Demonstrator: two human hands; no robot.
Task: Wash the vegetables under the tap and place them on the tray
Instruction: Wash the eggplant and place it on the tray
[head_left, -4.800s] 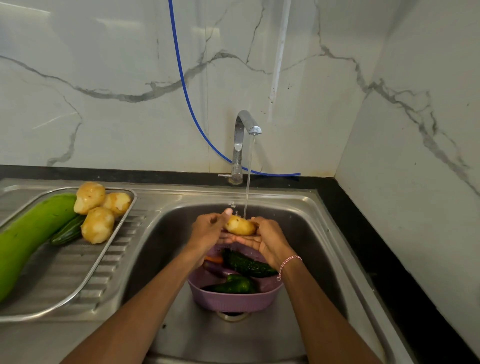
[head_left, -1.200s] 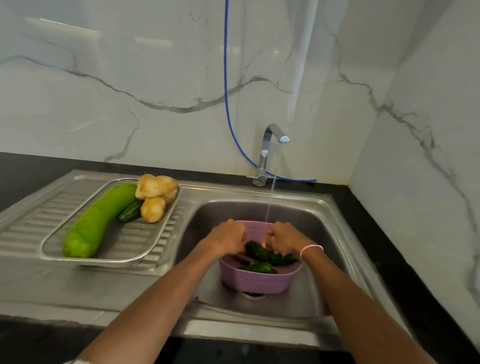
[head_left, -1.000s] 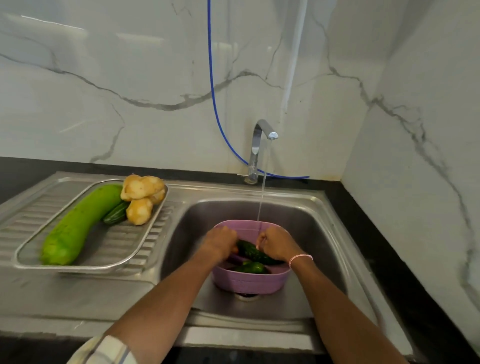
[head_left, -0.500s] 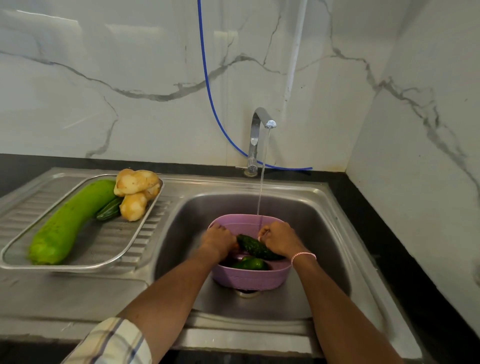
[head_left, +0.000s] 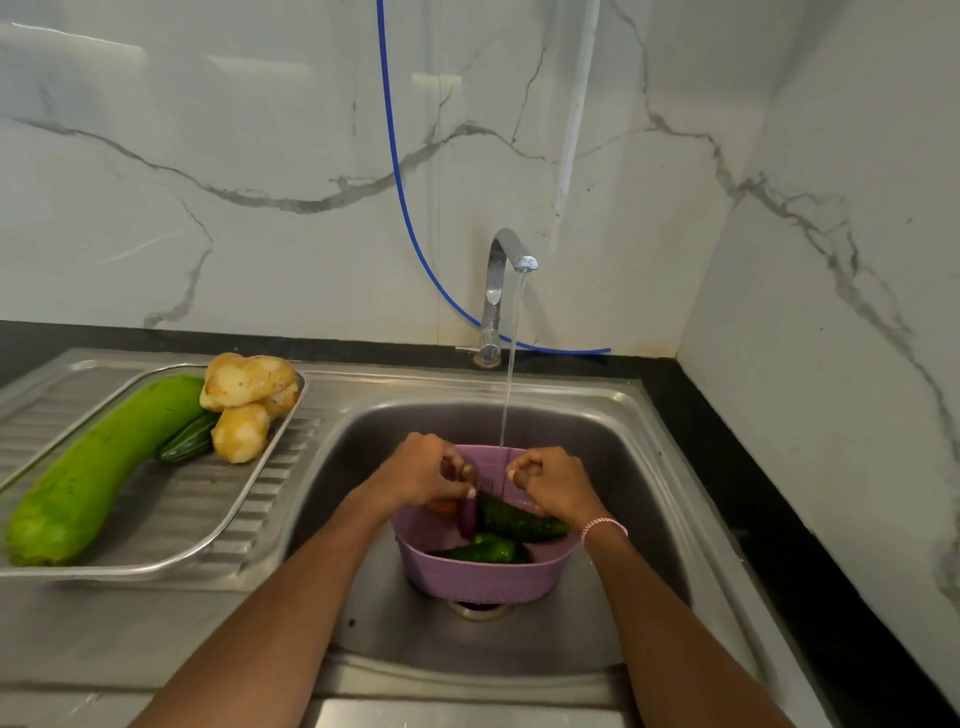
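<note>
A purple basket (head_left: 483, 582) stands in the sink (head_left: 613, 415) over the drain. Dark green cucumbers (head_left: 519, 522) and another green vegetable (head_left: 488, 548) lie inside it, and a bit of orange carrot (head_left: 441, 506) shows under my left hand. My left hand (head_left: 421, 473) grips a small purple eggplant (head_left: 467, 517) and holds it just above the basket. My right hand (head_left: 553, 483) hovers over the basket's right side, its fingers curled with nothing seen in them. Water (head_left: 511, 364) runs from the tap (head_left: 501, 275) and falls between my two hands.
On the left drainboard a steel tray (head_left: 171, 551) holds a long green bottle gourd (head_left: 98, 467), three potatoes (head_left: 244, 384) and a small cucumber (head_left: 187, 441). A blue hose (head_left: 400, 197) hangs down the marble wall. A black counter edge (head_left: 779, 519) runs along the right.
My left hand has lifted a purple eggplant out of the basket. My right hand rose off the cucumbers and curled. A potato washed earlier now lies on the tray.
</note>
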